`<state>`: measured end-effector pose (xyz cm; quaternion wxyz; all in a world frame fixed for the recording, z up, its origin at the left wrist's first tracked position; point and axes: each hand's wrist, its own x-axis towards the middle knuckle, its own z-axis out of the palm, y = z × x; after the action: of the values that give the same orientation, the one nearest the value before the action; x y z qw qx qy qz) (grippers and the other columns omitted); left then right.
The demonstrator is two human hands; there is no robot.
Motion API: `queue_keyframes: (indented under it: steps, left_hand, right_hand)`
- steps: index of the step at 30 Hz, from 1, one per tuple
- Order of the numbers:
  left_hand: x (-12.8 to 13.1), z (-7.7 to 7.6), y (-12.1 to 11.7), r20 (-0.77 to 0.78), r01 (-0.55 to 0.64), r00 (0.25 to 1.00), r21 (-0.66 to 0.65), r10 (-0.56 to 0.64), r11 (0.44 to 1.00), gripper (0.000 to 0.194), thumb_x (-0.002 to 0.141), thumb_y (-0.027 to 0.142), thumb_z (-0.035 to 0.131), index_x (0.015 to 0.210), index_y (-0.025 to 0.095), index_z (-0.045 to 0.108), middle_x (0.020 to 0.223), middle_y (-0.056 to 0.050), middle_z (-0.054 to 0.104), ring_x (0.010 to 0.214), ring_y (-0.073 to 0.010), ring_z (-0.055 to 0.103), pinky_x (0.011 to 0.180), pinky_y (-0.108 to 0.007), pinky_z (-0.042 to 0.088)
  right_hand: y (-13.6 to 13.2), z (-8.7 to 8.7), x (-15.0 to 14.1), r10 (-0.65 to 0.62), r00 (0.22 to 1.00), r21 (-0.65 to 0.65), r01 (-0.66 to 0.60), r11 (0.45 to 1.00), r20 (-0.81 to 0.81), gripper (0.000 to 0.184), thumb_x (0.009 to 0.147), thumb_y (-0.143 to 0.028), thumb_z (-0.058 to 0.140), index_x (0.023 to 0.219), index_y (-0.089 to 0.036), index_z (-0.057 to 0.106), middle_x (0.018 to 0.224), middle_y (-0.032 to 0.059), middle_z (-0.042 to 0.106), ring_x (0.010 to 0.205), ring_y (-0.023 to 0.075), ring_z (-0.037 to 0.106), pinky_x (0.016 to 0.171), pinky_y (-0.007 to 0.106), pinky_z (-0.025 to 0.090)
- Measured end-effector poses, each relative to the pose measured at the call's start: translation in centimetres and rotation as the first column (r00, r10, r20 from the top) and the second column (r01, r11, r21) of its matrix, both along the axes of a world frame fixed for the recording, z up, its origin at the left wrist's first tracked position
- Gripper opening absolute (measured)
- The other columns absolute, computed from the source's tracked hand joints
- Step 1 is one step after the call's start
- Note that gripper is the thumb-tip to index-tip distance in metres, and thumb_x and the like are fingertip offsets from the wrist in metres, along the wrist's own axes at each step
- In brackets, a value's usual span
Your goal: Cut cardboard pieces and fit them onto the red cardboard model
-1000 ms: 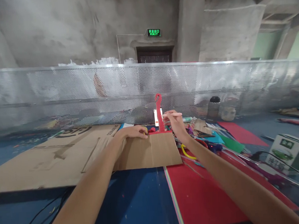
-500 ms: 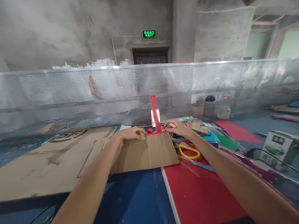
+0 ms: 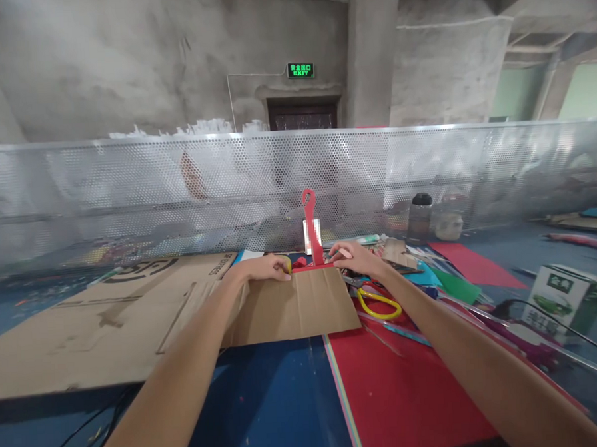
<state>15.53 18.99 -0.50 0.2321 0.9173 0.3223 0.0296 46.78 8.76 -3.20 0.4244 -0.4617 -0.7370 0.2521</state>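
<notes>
A piece of brown cardboard [image 3: 297, 307] is in front of me, its top edge lined with a red strip [image 3: 303, 269]. From behind this edge rises a red hook-shaped cut-out [image 3: 313, 229]. My left hand [image 3: 267, 268] is closed at the upper left of the cardboard, thumb on the near side. A yellow curved thing [image 3: 286, 262] sits by its fingertips, its kind unclear. My right hand [image 3: 353, 256] is closed in a pinch at the upper right corner, by the strip's end. Its fingertips are partly hidden. Yellow-handled scissors [image 3: 380, 304] lie under my right forearm.
A large flattened carton [image 3: 148, 325] lies left, red sheets [image 3: 407, 384] right. Beyond my right arm are a white-and-green box [image 3: 552, 297], a green sheet [image 3: 454, 283] and a red paper [image 3: 475, 265]. A dark-lidded bottle [image 3: 421, 214] stands before the perforated metal screen [image 3: 226, 187].
The view has shifted slightly. My left fingers have moved a little on the cardboard's top edge, and more of the yellow thing's curve shows. My right hand stays at the corner.
</notes>
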Motion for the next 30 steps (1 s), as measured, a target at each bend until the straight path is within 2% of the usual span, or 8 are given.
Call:
queue_keyframes:
  steps: [2,6,10,12,18,23,26,30]
  left_hand:
    - [0.1,0.1,-0.1,-0.021,0.003,1.0,-0.002,-0.003,1.0,0.039,0.079,0.056,0.072,0.098,0.022,0.076,0.097,-0.003,0.071,0.092,-0.0222,0.062,0.078,-0.029,0.041]
    - [0.1,0.4,-0.5,-0.061,0.045,0.997,-0.005,-0.045,0.999,0.035,0.083,0.052,0.069,0.1,0.023,0.077,0.103,-0.003,0.074,0.097,-0.023,0.063,0.082,-0.029,0.041]
    - [0.1,0.4,-0.7,-0.047,0.05,0.998,0.0,-0.05,0.999,0.036,0.083,0.052,0.068,0.101,0.022,0.077,0.104,-0.003,0.074,0.098,-0.0234,0.063,0.083,-0.029,0.041]
    - [0.1,0.3,-0.7,-0.023,0.058,0.998,0.019,-0.058,0.998,0.038,0.083,0.053,0.067,0.103,0.022,0.076,0.105,-0.003,0.073,0.099,-0.0235,0.062,0.084,-0.029,0.041]
    - [0.2,-0.2,0.2,-0.008,0.055,0.998,0.09,-0.055,0.994,0.042,0.083,0.053,0.066,0.109,0.021,0.072,0.104,-0.004,0.07,0.094,-0.0217,0.062,0.081,-0.029,0.042]
    - [0.3,-0.9,1.0,0.113,0.001,0.994,-0.039,0.003,0.999,0.055,0.078,0.048,0.074,0.125,0.021,0.063,0.1,-0.005,0.072,0.089,-0.0208,0.065,0.078,-0.03,0.044]
    - [0.7,-0.9,0.7,0.148,0.032,0.989,-0.054,-0.024,0.998,0.05,0.078,0.045,0.075,0.12,0.02,0.068,0.108,-0.008,0.073,0.097,-0.0233,0.068,0.082,-0.032,0.046]
    - [1.4,-0.6,-0.1,0.172,0.028,0.985,-0.027,-0.023,0.999,0.044,0.078,0.043,0.074,0.115,0.019,0.072,0.107,-0.008,0.074,0.098,-0.0243,0.068,0.084,-0.033,0.047]
  right_hand:
    - [-0.1,0.0,-0.1,-0.011,1.0,0.014,0.01,1.0,0.018,0.021,0.075,-0.016,0.068,0.095,-0.019,0.063,0.09,0.0065,0.077,0.087,0.0219,0.074,0.072,0.031,0.056]
    - [-0.2,0.3,-0.5,-0.045,0.995,0.059,0.04,0.997,0.089,0.019,0.076,-0.014,0.067,0.094,-0.019,0.063,0.092,0.0072,0.077,0.089,0.0229,0.074,0.073,0.031,0.056]
    - [-0.4,0.9,-1.5,-0.17,0.974,0.263,0.127,0.956,0.149,0.018,0.08,-0.011,0.06,0.095,-0.02,0.063,0.093,0.0057,0.077,0.093,0.0221,0.074,0.082,0.033,0.053]
    - [-0.5,1.1,-2.2,-0.19,0.969,0.307,0.134,0.942,0.158,0.02,0.082,-0.01,0.057,0.098,-0.021,0.063,0.094,0.0048,0.077,0.095,0.0215,0.073,0.082,0.032,0.052]
    - [-0.1,0.1,-2.5,-0.144,0.956,0.253,0.077,0.964,0.256,0.022,0.08,-0.006,0.056,0.094,-0.02,0.064,0.098,0.0056,0.076,0.097,0.0213,0.071,0.086,0.032,0.05]
    - [0.6,-0.9,-1.7,-0.123,0.963,0.298,0.048,0.953,0.239,0.014,0.083,-0.014,0.058,0.092,-0.02,0.067,0.099,0.0056,0.074,0.096,0.023,0.068,0.089,0.035,0.048]
    - [0.9,-1.3,-1.5,-0.136,0.966,0.301,0.065,0.952,0.22,0.014,0.083,-0.015,0.058,0.092,-0.021,0.067,0.096,0.005,0.074,0.095,0.023,0.067,0.088,0.035,0.049]
    - [1.5,-1.7,-1.2,-0.135,0.973,0.318,0.07,0.946,0.187,0.015,0.082,-0.014,0.057,0.091,-0.02,0.067,0.096,0.0057,0.073,0.095,0.023,0.066,0.089,0.036,0.048]
